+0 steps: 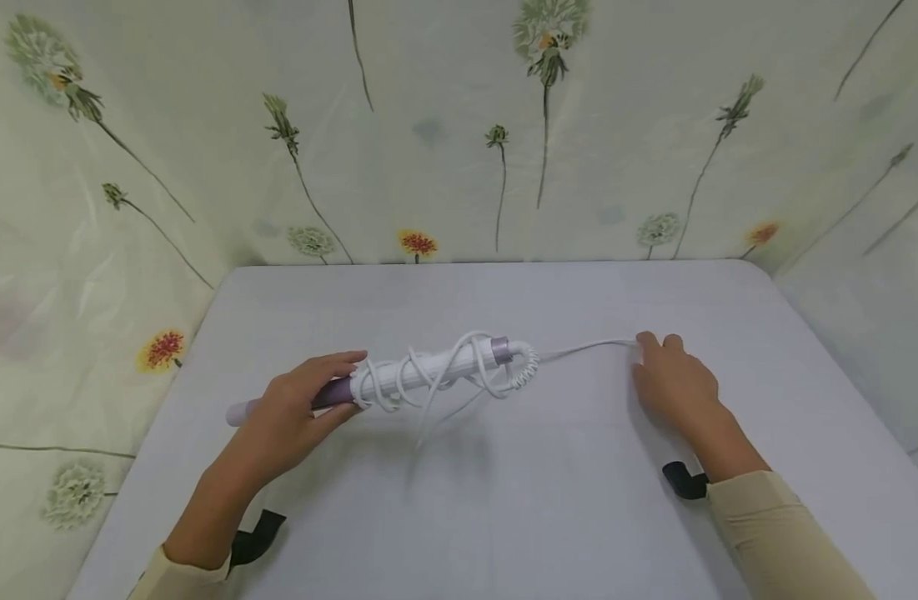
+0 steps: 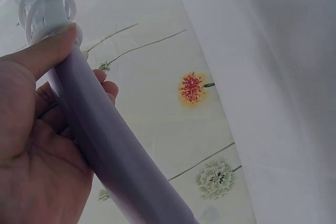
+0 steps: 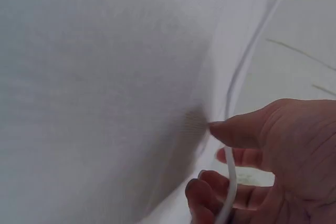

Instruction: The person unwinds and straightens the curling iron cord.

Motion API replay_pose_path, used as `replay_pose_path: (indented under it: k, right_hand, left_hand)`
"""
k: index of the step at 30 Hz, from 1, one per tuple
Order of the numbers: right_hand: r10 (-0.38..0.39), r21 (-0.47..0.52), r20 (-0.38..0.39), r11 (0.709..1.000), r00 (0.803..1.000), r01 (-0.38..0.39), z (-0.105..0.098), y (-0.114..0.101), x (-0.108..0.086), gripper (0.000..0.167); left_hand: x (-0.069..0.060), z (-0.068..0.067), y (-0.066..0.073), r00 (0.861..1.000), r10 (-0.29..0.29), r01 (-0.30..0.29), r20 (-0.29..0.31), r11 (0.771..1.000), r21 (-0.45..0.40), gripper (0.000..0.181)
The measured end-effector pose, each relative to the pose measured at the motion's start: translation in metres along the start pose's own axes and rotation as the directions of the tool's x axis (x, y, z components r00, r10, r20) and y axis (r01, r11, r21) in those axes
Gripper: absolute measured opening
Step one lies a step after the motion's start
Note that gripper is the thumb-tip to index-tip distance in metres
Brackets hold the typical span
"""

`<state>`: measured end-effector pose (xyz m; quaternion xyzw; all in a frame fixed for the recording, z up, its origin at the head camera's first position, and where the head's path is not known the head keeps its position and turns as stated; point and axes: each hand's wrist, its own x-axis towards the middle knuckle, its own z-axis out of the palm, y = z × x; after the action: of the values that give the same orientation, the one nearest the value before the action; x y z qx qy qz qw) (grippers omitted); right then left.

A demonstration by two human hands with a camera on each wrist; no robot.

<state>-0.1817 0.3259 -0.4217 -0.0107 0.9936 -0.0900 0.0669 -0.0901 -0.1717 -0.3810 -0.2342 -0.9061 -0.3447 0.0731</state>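
A curling iron (image 1: pixel 428 368), with a white handle and a purple barrel (image 2: pixel 105 124), is held above the table. My left hand (image 1: pixel 282 417) grips it where barrel meets handle, thumb on one side and fingers on the other. The barrel's pale tip (image 1: pixel 239 413) sticks out beyond that hand. Loose loops of white power cord (image 1: pixel 412 375) wind around the handle. From the handle's far end the cord stretches right to my right hand (image 1: pixel 672 383). In the right wrist view the cord (image 3: pixel 231 174) runs between the thumb and the curled fingers.
A white-covered table (image 1: pixel 549 517) lies beneath both hands. Behind it and at its sides hangs a floral sheet (image 1: pixel 443 183). Dark curved pieces (image 1: pixel 258 537) show at both wrists.
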Motion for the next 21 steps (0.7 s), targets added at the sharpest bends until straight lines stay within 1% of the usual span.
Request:
replay_pose_path:
  k: [2, 5, 8, 10, 15, 18, 21]
  right_hand:
    - [-0.018, -0.014, -0.02, 1.0, 1.0, 0.018, 0.003, -0.002, 0.007, 0.051]
    - [-0.065, -0.031, -0.023, 0.997, 0.998, 0.065, 0.006, -0.009, 0.016, 0.049]
    - [-0.136, -0.044, -0.008, 0.99, 0.991, 0.136, 0.009, -0.021, 0.021, 0.048]
    - [-0.195, -0.06, -0.008, 0.979, 0.981, 0.194, 0.011, -0.029, 0.022, 0.046]
    - [-0.312, -0.105, -0.036, 0.946, 0.95, 0.306, 0.016, -0.045, 0.02, 0.037]
    - [-0.377, -0.101, -0.03, 0.923, 0.926, 0.372, 0.018, -0.053, 0.015, 0.023]
    - [-0.461, -0.093, -0.004, 0.884, 0.888, 0.458, 0.019, -0.061, 0.006, 0.012]
  left_hand:
    - [0.0, -0.001, 0.0, 1.0, -0.005, 0.005, -0.005, 1.0, 0.004, 0.055]
    - [0.0, -0.002, -0.001, 1.0, -0.012, 0.012, -0.009, 1.0, 0.001, 0.055]
    - [0.0, -0.002, -0.002, 1.0, -0.011, 0.011, -0.017, 1.0, -0.005, 0.054]
    - [-0.001, -0.002, -0.003, 1.0, -0.001, 0.001, -0.025, 1.0, -0.006, 0.054]
    - [-0.001, -0.003, -0.005, 0.999, 0.024, -0.024, -0.047, 1.0, 0.0, 0.056]
    - [0.0, -0.004, -0.006, 0.998, 0.014, -0.014, -0.056, 1.0, 0.002, 0.058]
    - [-0.001, -0.005, -0.007, 0.998, -0.011, 0.011, -0.068, 1.0, 0.01, 0.062]
